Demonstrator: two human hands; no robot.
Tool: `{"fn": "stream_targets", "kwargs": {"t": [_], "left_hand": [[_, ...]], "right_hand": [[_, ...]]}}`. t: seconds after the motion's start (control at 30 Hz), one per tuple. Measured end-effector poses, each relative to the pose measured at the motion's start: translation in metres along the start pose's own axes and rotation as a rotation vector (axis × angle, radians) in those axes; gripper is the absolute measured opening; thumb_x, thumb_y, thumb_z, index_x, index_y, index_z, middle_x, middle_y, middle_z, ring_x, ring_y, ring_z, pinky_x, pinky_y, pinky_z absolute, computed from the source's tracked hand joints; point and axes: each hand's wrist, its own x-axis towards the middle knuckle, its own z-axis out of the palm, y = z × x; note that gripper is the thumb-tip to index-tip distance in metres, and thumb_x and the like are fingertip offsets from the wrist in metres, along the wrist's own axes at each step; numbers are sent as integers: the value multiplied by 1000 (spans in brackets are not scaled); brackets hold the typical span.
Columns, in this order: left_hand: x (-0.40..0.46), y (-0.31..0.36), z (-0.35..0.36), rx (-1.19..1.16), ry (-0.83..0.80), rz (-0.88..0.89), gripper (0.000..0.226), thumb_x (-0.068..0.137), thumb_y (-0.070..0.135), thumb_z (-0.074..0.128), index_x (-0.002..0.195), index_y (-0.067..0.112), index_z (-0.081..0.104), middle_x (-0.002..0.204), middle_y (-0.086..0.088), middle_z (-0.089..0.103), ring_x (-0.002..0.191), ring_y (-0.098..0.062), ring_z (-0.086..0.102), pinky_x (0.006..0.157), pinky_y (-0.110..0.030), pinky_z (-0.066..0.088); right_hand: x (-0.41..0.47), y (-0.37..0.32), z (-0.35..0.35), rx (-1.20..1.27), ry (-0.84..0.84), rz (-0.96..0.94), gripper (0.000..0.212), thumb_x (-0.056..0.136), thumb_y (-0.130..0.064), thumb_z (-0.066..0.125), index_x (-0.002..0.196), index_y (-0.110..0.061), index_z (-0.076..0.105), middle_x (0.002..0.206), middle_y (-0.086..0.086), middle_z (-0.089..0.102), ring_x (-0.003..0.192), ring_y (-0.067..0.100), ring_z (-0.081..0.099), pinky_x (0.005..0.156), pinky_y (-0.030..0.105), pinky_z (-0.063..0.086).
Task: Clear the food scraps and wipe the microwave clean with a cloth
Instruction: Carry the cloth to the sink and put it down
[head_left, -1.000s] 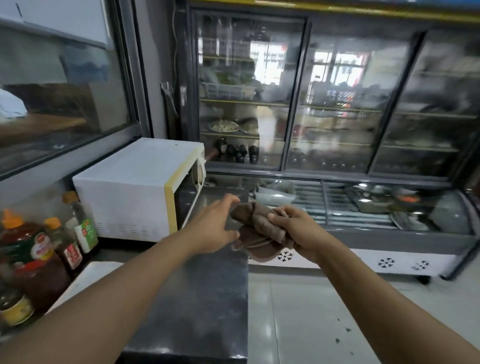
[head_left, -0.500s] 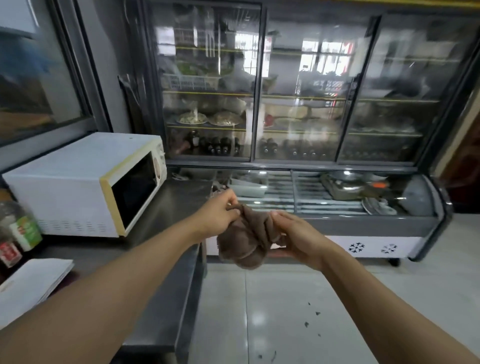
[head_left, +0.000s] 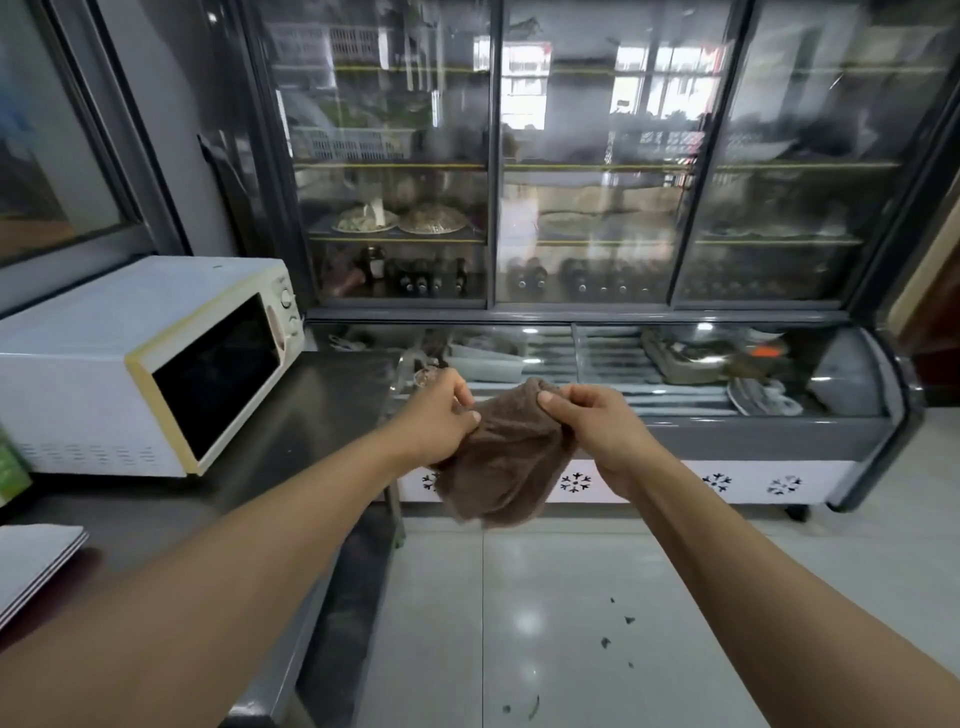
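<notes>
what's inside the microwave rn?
Cannot tell. The microwave stands on the counter with its door closed; the glass shows only black. Both hands hold the brown cloth away from it.

Both hands, left (head_left: 434, 415) and right (head_left: 597, 421), pinch a brown cloth (head_left: 501, 462) beside the shut microwave (head_left: 156, 364).
</notes>
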Motion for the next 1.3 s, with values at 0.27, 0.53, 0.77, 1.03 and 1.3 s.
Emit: {"fn": "stream_targets", "kwargs": {"t": [0.27,0.53,0.77,1.03,1.3], "left_hand": [[89,-25,21,-343,-303,85,49,73,16,79,114,19,51,113,4,62,103,-7,61,81,-20,52],[218,-55,0,-442,-99,-17,16,93,13,55,78,18,57,76,1,61,77,-13,58,76,-23,48],[288,-77,-18,-306,-32,-75,18,98,21,45,81,21,47,77,4,54,71,-7,51,65,-22,38],[356,-61,2,-223,191,-169,40,98,43,36,118,9,44,121,-8,55,115,-23,53,102,-45,41],[411,-38,54,-533,406,-542,21,98,22,47,100,3,56,87,-14,61,77,-23,58,70,-29,45]], "right_hand": [[112,2,-6,137,-15,166,25,95,-16,53,72,-9,60,62,10,60,55,20,58,59,30,51],[231,-5,-18,-38,-109,126,27,83,18,47,76,-3,62,55,2,61,53,13,57,53,21,45],[298,-1,-34,-417,-23,27,19,85,7,58,92,-8,67,85,10,65,78,18,60,74,30,51],[393,22,-65,-88,-210,29,14,97,-8,48,83,-13,50,82,10,53,79,24,52,73,38,45],[498,50,-109,126,-573,323,42,91,-19,59,128,-30,43,111,10,62,93,23,63,73,36,51]]}}
